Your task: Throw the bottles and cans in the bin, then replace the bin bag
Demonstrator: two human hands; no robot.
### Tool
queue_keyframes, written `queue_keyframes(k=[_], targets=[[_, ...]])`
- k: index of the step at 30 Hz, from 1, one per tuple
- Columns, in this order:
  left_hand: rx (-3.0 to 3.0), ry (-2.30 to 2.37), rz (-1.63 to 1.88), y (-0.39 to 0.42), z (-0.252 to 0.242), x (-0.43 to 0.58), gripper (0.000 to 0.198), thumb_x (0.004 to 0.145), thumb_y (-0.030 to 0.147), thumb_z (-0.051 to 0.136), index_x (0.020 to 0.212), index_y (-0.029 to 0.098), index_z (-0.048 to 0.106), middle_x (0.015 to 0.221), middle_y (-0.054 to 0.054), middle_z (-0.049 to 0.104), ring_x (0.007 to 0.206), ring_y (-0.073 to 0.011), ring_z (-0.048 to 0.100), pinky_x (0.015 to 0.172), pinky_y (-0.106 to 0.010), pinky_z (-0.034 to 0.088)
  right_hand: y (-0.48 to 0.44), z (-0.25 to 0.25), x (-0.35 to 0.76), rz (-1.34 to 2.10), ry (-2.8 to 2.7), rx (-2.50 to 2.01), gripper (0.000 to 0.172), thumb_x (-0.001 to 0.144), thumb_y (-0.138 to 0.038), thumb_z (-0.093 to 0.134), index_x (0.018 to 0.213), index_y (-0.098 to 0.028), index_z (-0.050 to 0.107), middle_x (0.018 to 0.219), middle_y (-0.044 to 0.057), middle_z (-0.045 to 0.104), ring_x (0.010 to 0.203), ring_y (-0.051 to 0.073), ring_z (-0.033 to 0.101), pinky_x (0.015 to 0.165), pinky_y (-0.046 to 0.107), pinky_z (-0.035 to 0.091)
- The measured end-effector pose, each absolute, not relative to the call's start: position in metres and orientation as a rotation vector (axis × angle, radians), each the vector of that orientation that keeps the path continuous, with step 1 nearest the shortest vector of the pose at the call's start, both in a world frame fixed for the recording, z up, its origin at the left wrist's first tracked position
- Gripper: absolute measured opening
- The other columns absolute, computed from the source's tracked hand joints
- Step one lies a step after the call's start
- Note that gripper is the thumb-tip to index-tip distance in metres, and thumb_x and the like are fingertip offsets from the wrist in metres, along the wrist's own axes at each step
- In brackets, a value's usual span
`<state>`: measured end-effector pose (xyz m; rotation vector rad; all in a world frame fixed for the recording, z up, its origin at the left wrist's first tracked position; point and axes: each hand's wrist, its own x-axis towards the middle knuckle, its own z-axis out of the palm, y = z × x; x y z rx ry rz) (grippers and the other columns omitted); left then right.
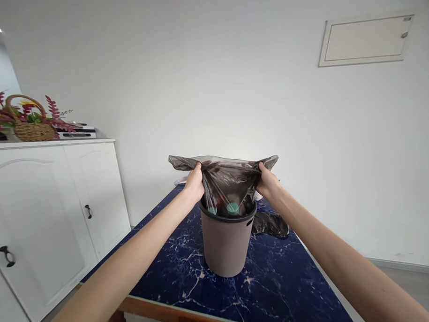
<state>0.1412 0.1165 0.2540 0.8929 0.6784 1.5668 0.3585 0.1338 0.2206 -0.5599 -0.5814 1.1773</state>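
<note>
A thin, see-through black garbage bag [231, 180] is stretched flat between my two hands above a trash can. My left hand [195, 181] grips its left side, thumb on top, and my right hand [268, 180] grips the right side at about the same height. Loose corners stick out past both hands. The bag's lower part sits inside the grey-brown trash can [225, 248], which stands upright and has a dark rim. Through the film show a green round thing [233, 208] and other items too blurred to name.
The can stands on a table with a blue marbled top [175, 267]. Behind it on the right lies a crumpled black plastic bag [270, 225]. A white cabinet [59, 183] at left bears a wicker basket [34, 130] with artificial flowers. A white wall rises behind the table.
</note>
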Motion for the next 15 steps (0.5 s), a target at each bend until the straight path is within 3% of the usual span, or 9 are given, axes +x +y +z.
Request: queue_keyframes(k=[9,12,15], targets=[[0.665,0.567,1.576,0.140,0.278,0.146,0.028,0.105,0.017,0.047,0.093,0.016,0.072,0.084,-0.007,0.078,0.073,-0.0175,0.074,0.077,-0.028,0.060,0.158,0.258,0.352,1.188,-0.520,-0.595,0.036,0.113,-0.034,0.041,0.103,-0.017,0.071,0.087,0.005,0.079,0.085,0.018,0.074,0.081,0.031,0.066],[0.608,0.561,1.576,0.151,0.277,0.153,0.026,0.104,0.012,0.046,0.097,0.016,0.071,0.086,-0.007,0.076,0.075,-0.0165,0.072,0.079,-0.028,0.058,0.168,0.251,0.349,1.157,-0.465,-0.607,0.029,0.111,-0.034,0.049,0.106,-0.015,0.070,0.097,0.005,0.078,0.086,0.016,0.074,0.082,0.032,0.064],[0.572,0.538,1.569,0.163,0.277,0.164,0.017,0.106,0.021,0.055,0.109,0.015,0.070,0.101,-0.008,0.074,0.085,-0.0166,0.071,0.081,-0.031,0.059,0.176,0.242,0.349,1.111,-0.411,-0.620,0.026,0.106,-0.038,0.062,0.113,-0.014,0.069,0.109,0.006,0.075,0.090,0.017,0.073,0.082,0.035,0.063]])
